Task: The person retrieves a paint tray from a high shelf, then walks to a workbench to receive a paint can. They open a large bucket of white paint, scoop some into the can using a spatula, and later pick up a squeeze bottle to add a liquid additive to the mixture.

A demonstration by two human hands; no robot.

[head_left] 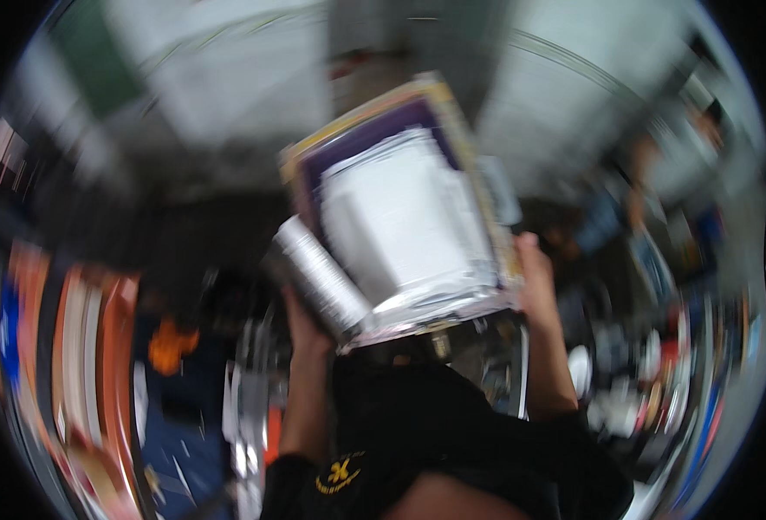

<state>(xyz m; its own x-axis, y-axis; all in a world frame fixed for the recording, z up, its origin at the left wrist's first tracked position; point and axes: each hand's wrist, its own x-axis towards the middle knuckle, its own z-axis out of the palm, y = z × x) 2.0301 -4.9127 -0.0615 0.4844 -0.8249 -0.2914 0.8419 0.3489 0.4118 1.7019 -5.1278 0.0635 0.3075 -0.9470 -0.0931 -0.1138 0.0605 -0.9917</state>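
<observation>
A shallow box [295, 173] with a yellow rim and purple inside is held out before my body, tilted. Silvery-white flat packages [400, 217] are stacked in it, and shiny wrapping shows along its near edge. My right hand [535, 269] grips the right side of the box, thumb at the rim. At the near left corner my left hand [308, 328] holds the box from the side, its fingers mostly hidden. Beside that hand a dark, long item with a white label [322, 270] leans along the box's left edge; whether the hand also grips it I cannot tell.
Motion smears the surroundings. On the left are orange upright panels [121, 347] and an orange object [172, 347] on a dark blue surface. Mixed small goods [626, 399] fill the right side. Farther right another person [652, 165] is blurred. Pale panels [227, 78] lie ahead.
</observation>
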